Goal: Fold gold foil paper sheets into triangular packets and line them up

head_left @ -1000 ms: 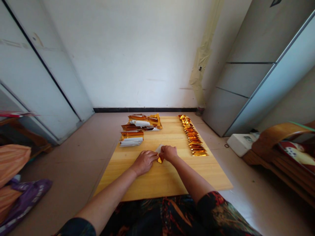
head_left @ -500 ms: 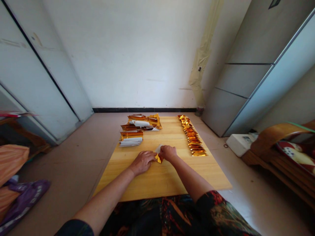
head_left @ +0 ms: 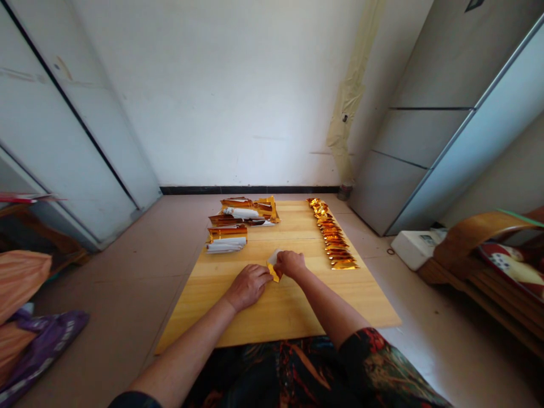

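Note:
A small piece of gold foil paper [head_left: 273, 273] with a white back lies on the wooden table between my two hands, partly folded. My left hand [head_left: 250, 285] rests on the table, its fingertips pressed on the lower left edge of the paper. From the right, my right hand [head_left: 290, 264] pinches the paper near its upper part, and its fingers cover some of it. Farther left sit stacks of gold and white paper sheets [head_left: 227, 239]. A long row of folded gold foil pieces [head_left: 335, 241] runs along the table's right side.
The wooden table [head_left: 204, 317] stands before a white wall [head_left: 233, 102]. A grey refrigerator [head_left: 408, 153] is at the back right, with a white box [head_left: 412, 250] and a wooden bench [head_left: 463, 272] nearer. Orange and purple bags [head_left: 46, 345] lie at the left.
My left hand has shifted slightly down along the paper's edge, and more of the gold side shows. My right hand stays almost in place.

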{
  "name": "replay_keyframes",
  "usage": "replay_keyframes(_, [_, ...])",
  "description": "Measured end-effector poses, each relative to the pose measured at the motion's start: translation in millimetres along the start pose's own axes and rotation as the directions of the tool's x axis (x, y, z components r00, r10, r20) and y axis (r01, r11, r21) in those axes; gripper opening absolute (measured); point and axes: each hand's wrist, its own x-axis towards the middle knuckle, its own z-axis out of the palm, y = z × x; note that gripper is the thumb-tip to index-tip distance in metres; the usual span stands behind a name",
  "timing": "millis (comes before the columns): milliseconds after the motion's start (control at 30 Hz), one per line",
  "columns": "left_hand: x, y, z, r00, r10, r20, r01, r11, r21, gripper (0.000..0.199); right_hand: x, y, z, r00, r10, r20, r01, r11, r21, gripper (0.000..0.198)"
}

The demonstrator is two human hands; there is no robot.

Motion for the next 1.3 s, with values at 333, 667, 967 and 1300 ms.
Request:
replay_keyframes(333, [0.7, 1.7, 0.6, 1.000, -0.017, 0.003, 0.017, 0.999, 0.042, 0.022, -2.3, 2.8, 1.5, 0.997, -0.057, -0.044, 0.056, 0.998, -0.037, 0.021])
replay_keyframes(667, [7.9, 5.5, 0.9, 0.993, -0.115, -0.013, 0.115, 0.992, 0.043, 0.013, -21.8, 55.4, 23.2, 0.723, -0.645, -0.248, 0.671, 0.741, 0.030, 0.016])
replay_keyframes(967, [10.1, -2.3, 5.0, 0.997, -0.076, -0.024, 0.074, 0.994, -0.086, 0.016, -16.8, 50.6, 30.9, 0.714, -0.627, -0.311, 0.651, 0.758, -0.036, 0.019])
replay_keyframes(1300, [8.4, -6.3, 12.3, 0.989, -0.108, -0.096, 0.098, 0.990, -0.101, 0.014, -10.1, 50.5, 49.7, 0.539, -0.691, -0.481, 0.671, 0.698, -0.250, 0.028])
